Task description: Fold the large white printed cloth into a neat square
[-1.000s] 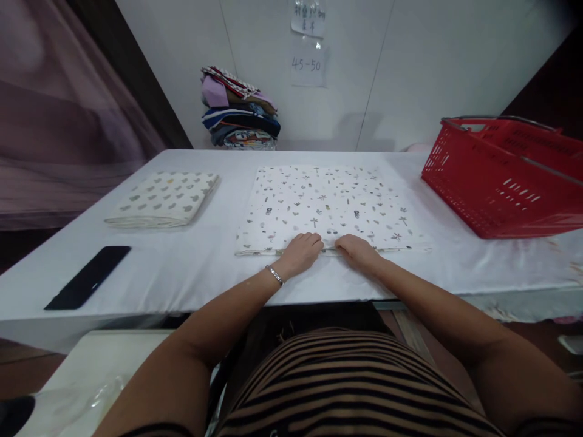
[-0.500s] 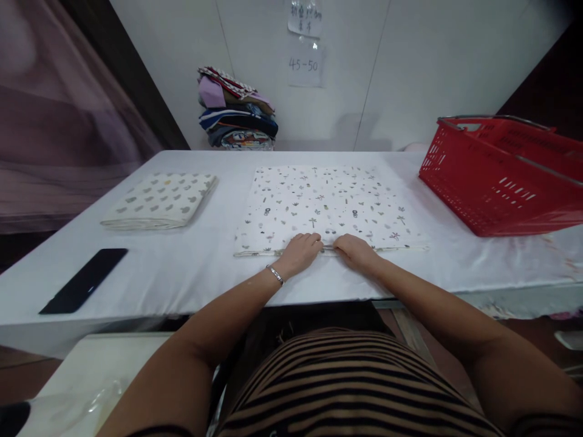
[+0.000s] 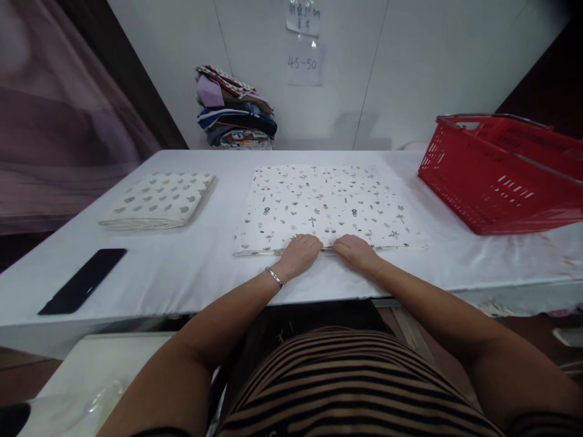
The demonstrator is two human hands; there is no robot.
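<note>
The surface [image 3: 182,291], draped in white cloth, serves as the landmark. Behind it stands a pale grey-white wall [image 3: 410,73] marked by thin upright seams, with two handwritten paper sheets [image 3: 304,64] fixed one above the other. A soft shadow falls on that wall just above the surface's far edge. Left of the surface hangs a blurred mauve curtain [image 3: 59,139], with a dark slanting strip [image 3: 132,67] between it and the wall. Below the surface's near left lies reddish-brown floor [image 3: 22,385].

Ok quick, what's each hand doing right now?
Left hand: closed on the near edge of the printed cloth.
Right hand: closed on the same edge, close beside the left.
</note>
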